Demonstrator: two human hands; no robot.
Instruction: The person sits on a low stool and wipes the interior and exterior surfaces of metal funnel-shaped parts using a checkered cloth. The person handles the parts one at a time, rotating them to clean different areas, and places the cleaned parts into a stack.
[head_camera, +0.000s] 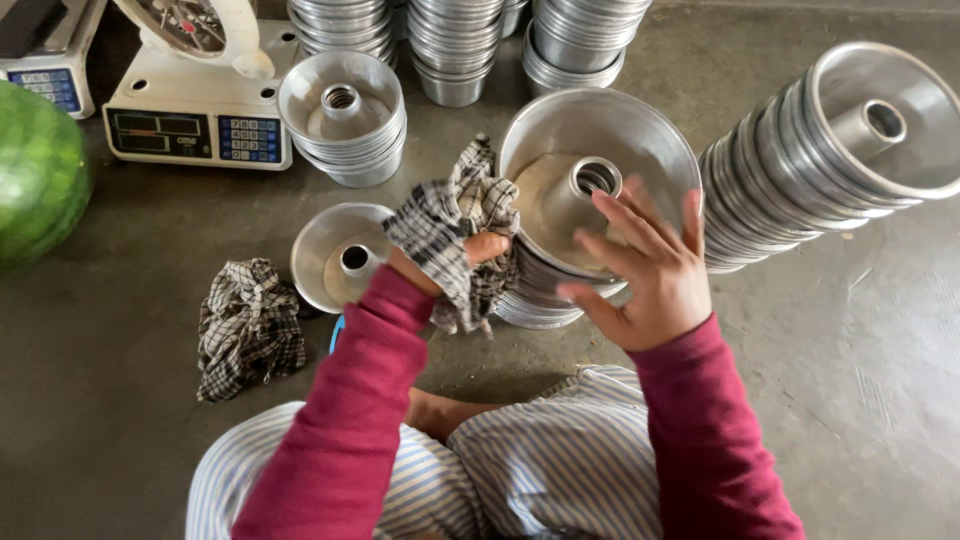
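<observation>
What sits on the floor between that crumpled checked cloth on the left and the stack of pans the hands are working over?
In the head view, a single small metal tube pan sits on the floor between the crumpled cloth and the pan stack.

One head camera, looking steeply down from close above.

It faces forward over the person's lap at the bottom edge, with the grey concrete floor (860, 380) filling the frame and white electronic scales (200, 125) at upper left.

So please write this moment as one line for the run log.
left hand: grips checked black-and-white cloth | right hand: open, on tilted round metal tube cake pan | pan: atop stack
</observation>
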